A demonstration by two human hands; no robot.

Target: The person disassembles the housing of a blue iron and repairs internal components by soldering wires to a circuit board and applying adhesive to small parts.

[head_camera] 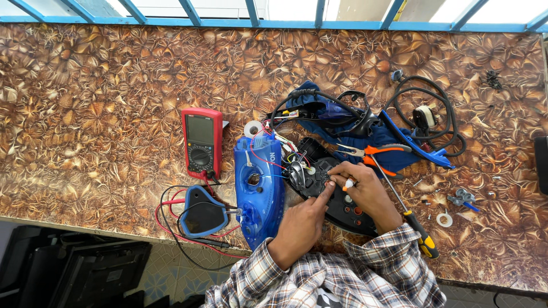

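Both hands work on an opened clothes iron lying on the patterned table.

Left hand, forefinger out, presses the black soleplate unit; right hand pinches a small orange-tipped tool. The blue housing lies just left; fingertips hide the contact point.

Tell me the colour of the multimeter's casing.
Red, around a dark face; the multimeter shows clearly in the head view.

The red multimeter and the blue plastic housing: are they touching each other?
Apart. The head view shows a strip of brown patterned table between the red multimeter and the blue plastic housing.
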